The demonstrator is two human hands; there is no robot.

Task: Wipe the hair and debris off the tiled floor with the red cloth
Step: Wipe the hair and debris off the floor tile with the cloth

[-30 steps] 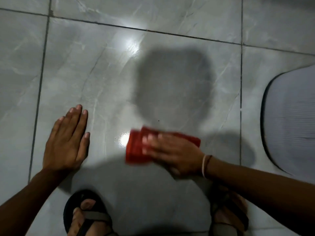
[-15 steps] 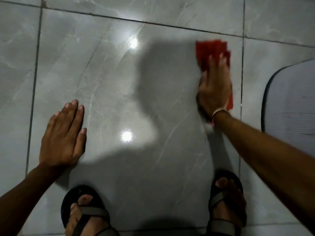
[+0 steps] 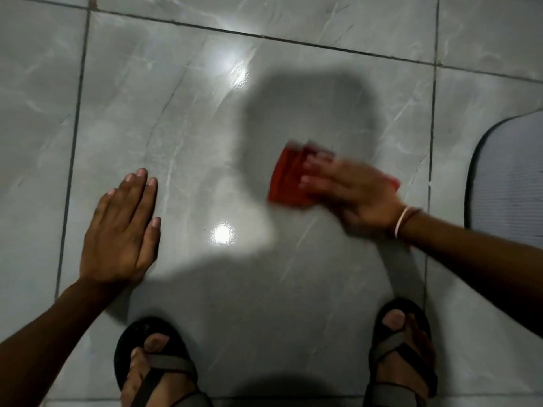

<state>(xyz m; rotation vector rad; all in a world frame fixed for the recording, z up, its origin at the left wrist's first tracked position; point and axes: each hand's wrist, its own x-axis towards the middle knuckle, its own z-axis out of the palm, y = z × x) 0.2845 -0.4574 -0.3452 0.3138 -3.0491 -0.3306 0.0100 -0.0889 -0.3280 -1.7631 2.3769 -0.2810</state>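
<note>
Two sandals [image 3: 152,365] stand nearest on the floor [image 3: 191,127]. Beyond them the left hand [image 3: 120,230] lies flat, fingers straight, holding nothing. Farther right, the right hand [image 3: 352,192], blurred, presses flat fingers on the cloth [image 3: 286,179], a red, folded piece lying on the same tile, near the mat [image 3: 511,177].

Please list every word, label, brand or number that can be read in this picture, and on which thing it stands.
There are none. No writing shows on the red cloth, which is blurred by motion, nor on the sandals, the grey mat, the wristband or the tiled floor.
</note>
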